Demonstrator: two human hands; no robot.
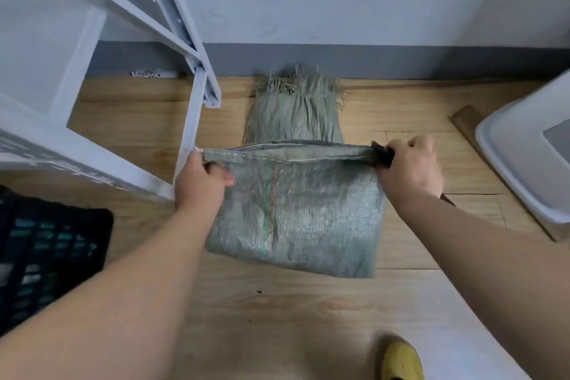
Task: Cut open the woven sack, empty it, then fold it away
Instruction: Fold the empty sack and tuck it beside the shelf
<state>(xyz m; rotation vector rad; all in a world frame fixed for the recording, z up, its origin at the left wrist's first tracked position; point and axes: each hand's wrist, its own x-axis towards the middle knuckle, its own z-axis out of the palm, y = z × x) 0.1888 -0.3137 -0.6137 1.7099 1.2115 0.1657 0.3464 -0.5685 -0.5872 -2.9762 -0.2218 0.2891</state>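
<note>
While both arms reach forward, the person holds the woven sack [296,210] stretched between two hands over the wooden floor [277,318]. Left hand [200,183] closed on the sack's left top corner, thumb lying across the front of the fabric, fingers tucked behind. Right hand [411,168] fisted tight round the right top corner, fabric bunched dark at the grip. Top edge pulled taut between the hands, white stitch line along it. Sack is grey-green, flat and limp, with a thin red-and-green stripe running down left of centre; the lower edge appears to rest on the floor, though contact is hard to confirm. Beyond the top edge, a frayed fringe of loose strands [296,105] lies on the floor, tips reaching the dark baseboard [401,62] below the pale wall. White metal shelf frame [191,77] stands to the left, one leg just beside the left hand. Black mesh crate [46,256] at lower left. White plastic bin [524,163] at right, apart from the right hand. Yellow shoe [401,362] at the bottom edge.
</note>
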